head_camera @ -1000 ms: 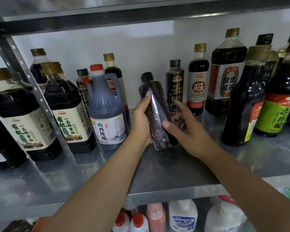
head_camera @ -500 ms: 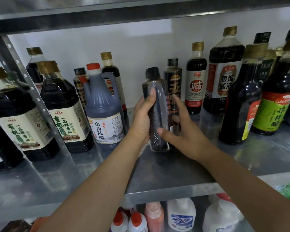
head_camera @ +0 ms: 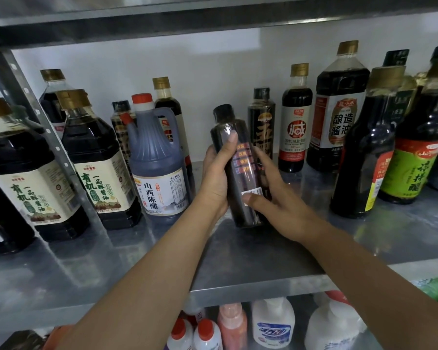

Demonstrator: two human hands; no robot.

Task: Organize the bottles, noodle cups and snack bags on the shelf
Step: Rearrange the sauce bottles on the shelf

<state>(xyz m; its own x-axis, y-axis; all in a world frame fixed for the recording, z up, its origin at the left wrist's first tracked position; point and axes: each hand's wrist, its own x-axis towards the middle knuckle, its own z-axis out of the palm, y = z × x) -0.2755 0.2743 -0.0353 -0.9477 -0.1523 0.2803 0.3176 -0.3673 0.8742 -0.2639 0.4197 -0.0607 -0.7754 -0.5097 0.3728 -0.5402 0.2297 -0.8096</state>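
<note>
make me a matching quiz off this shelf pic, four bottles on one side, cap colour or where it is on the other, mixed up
Things:
1 slim dark bottle
2 vinegar jug
3 white-label soy sauce bottle
4 white soap bottle

Matches:
A red cap
B below the metal shelf
C gripped by the left hand and the right hand
D gold cap, standing near the back wall

Pairs: 1-C, 2-A, 3-D, 4-B

Leftmost dark bottle [head_camera: 3, 218] cropped, lower-shelf bottles [head_camera: 208, 337] cut off
</note>
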